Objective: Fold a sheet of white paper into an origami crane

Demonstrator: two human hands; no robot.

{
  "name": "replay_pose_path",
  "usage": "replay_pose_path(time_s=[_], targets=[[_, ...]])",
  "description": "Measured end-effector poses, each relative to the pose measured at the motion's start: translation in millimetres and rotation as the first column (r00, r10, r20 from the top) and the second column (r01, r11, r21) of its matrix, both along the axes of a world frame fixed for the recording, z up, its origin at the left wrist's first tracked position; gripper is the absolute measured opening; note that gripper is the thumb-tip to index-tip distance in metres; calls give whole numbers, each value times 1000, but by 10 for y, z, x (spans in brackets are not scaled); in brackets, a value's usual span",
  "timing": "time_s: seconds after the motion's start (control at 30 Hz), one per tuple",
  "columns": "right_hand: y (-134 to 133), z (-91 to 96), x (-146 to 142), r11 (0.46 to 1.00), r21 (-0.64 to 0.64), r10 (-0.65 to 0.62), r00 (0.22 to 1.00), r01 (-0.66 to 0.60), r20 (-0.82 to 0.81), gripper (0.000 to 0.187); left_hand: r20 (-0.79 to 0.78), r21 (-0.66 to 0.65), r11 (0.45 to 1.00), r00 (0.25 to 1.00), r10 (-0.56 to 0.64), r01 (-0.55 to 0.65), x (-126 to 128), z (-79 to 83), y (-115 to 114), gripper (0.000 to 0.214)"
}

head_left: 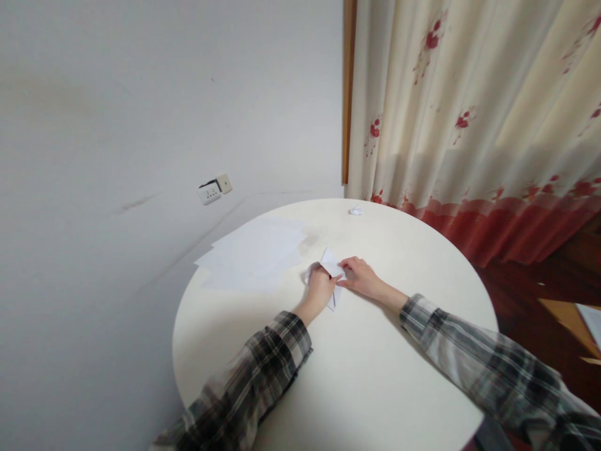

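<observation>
A small folded piece of white paper (330,260) lies on the round cream table (375,376), near its middle. My left hand (320,288) is curled over the paper's left side, fingers closed on it. My right hand (359,275) pinches the paper's right edge with its fingers pressed together. Part of the folded paper sticks out below my left hand. Both arms wear plaid sleeves.
A loose spread of white paper sheets (256,255) lies on the table's left part. A small crumpled paper ball (355,211) sits at the far edge. A wall socket (213,188) is on the white wall; a flowered curtain (469,113) hangs at right.
</observation>
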State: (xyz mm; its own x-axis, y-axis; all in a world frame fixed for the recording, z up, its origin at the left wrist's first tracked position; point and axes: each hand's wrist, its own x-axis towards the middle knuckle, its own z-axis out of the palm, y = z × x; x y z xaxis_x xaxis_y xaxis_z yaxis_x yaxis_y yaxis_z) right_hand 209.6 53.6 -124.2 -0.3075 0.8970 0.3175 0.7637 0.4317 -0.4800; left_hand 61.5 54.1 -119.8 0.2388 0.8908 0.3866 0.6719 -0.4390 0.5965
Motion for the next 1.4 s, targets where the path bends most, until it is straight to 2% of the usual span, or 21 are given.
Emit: replay_pose_path(time_s=[0.2, 0.3, 0.4, 0.57, 0.63, 0.73, 0.87, 0.97, 1.03, 1.1, 1.2, 1.3, 1.4], targets=[[-7, 14, -4, 1000, 2, -7, 1000, 7, -3, 40, -63, 48, 998, 998, -31, 34, -49, 66, -96, 15], [-11, 13, -11, 1000, 1, -9, 1000, 9, -11, 42, -111, 62, 996, 992, -62, 69, -191, 135, -234, 19], [-10, -2, -9, 1000, -3, -10, 1000, 10, -28, 43, -175, 99, 991, 982, -69, 87, -362, 133, -386, 20], [-14, -21, 25, 1000, 12, 13, 997, -12, -73, 42, -298, 145, 932, 912, -280, 334, -486, 31, -511, 28], [-19, -26, 33, 999, 20, 33, 994, -31, -103, 40, -328, 147, 912, 889, -320, 383, -474, 17, -522, 30], [-34, -30, 19, 999, 32, 46, 984, -41, -170, 36, -340, 154, 906, 882, -326, 395, -448, 39, -537, 29], [-92, 19, -29, 998, 49, -12, 971, 24, -240, 34, -356, 157, 904, 877, -324, 398, -442, 77, -558, 27], [-175, 127, -31, 982, 184, 17, 968, 30, -250, 37, -365, 155, 906, 875, -319, 395, -450, 76, -562, 27], [-240, 215, -13, 954, 286, 156, 964, -91, -214, 24, -368, 156, 907, 875, -314, 391, -454, 69, -561, 28], [-300, 294, 3, 921, 326, 269, 955, -216, -126, 10, -371, 161, 908, 876, -308, 388, -454, 72, -562, 28], [-356, 369, 0, 854, 390, 359, 933, -344, 36, 16, -382, 163, 908, 873, -302, 386, -450, 101, -575, 27], [-364, 394, -39, 798, 460, 333, 921, -389, 202, 18, -394, 160, 911, 871, -295, 381, -447, 137, -590, 26], [-342, 395, -86, 780, 510, 215, 920, -364, 328, 14, -411, 168, 910, 866, -284, 378, -449, 141, -597, 25]])
